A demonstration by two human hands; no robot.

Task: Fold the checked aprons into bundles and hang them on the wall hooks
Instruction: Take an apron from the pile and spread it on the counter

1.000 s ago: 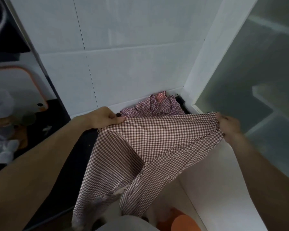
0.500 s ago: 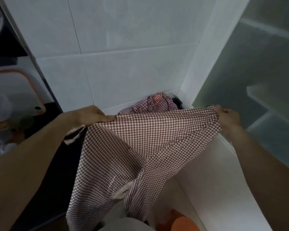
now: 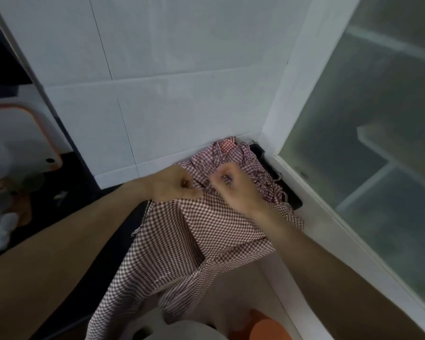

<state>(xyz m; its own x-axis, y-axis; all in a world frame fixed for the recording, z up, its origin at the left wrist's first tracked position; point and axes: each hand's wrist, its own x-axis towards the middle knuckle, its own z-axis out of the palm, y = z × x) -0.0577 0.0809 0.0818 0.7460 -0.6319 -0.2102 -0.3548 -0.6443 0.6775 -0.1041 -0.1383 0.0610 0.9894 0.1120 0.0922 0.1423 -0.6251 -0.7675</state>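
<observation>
Hands brought together since half a second ago: left hand (image 3: 172, 186) and right hand (image 3: 233, 190) now nearly touching, fingers of both pinching top edge of checked apron (image 3: 194, 241), doubled lengthwise, hanging off counter (image 3: 290, 197). First fold apparently made; hooks unseen.

White tiled wall (image 3: 182, 57), frosted glass door (image 3: 378, 119)

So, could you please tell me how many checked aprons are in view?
2: one red-and-white checked cotton apron held by both hands, one crumpled checked apron behind them in the corner; more may be hidden.
</observation>
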